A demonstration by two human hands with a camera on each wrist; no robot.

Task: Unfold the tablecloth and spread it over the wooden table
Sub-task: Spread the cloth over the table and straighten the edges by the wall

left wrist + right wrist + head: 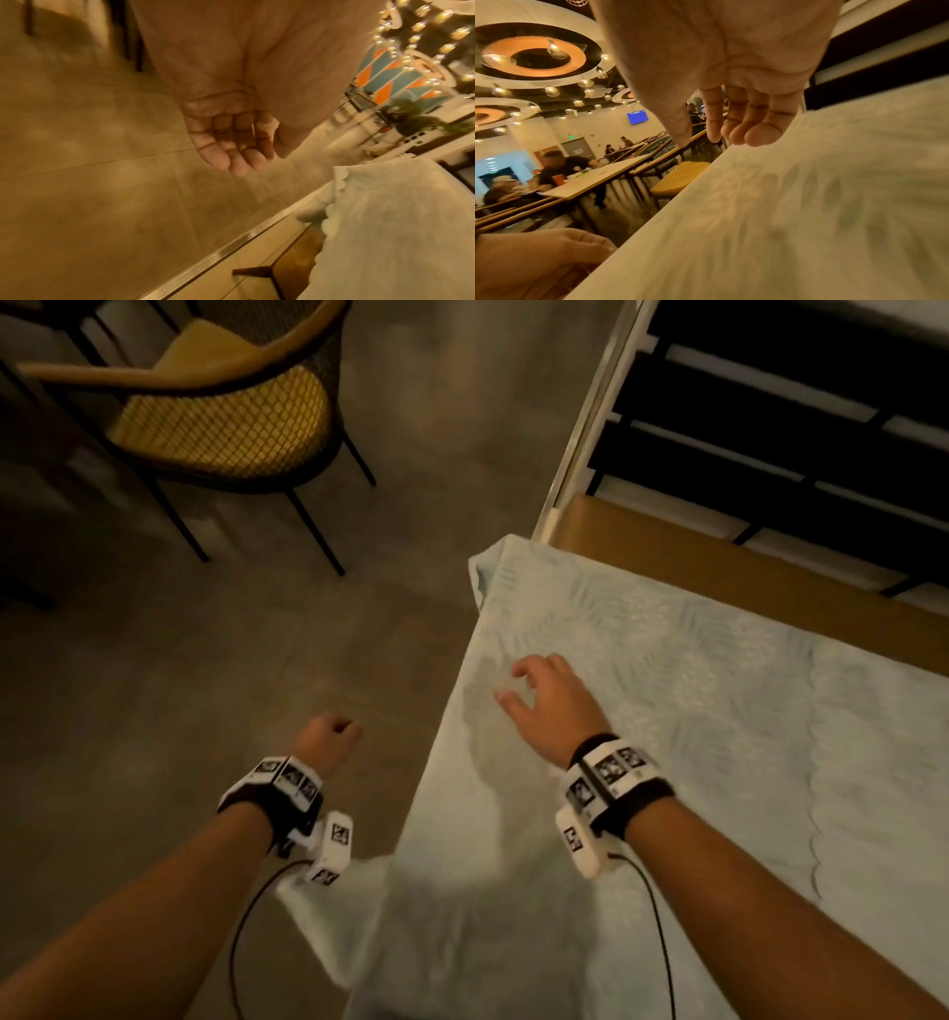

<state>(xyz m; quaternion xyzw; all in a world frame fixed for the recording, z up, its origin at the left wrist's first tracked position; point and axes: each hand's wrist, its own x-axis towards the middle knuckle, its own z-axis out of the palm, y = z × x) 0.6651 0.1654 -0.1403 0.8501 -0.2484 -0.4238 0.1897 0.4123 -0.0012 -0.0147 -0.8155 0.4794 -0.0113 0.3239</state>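
Observation:
A pale blue-green patterned tablecloth (pixel 642 711) with a scalloped hem lies spread over the wooden table (pixel 693 557); a bare strip of wood shows along the far edge. The cloth's left side hangs over the table's edge (pixel 385 223). My right hand (pixel 544 695) hovers just above the cloth near its left edge, fingers relaxed and slightly spread, holding nothing (pixel 731 132). My left hand (pixel 331 737) hangs over the floor left of the table, fingers loosely curled and empty (pixel 236 146).
A chair (pixel 221 423) with a yellow cushion and dark metal legs stands on the grey tiled floor (pixel 179 660) at the upper left. A white-framed slatted partition (pixel 770 403) runs behind the table. Other tables and seated people show in the right wrist view (pixel 559 172).

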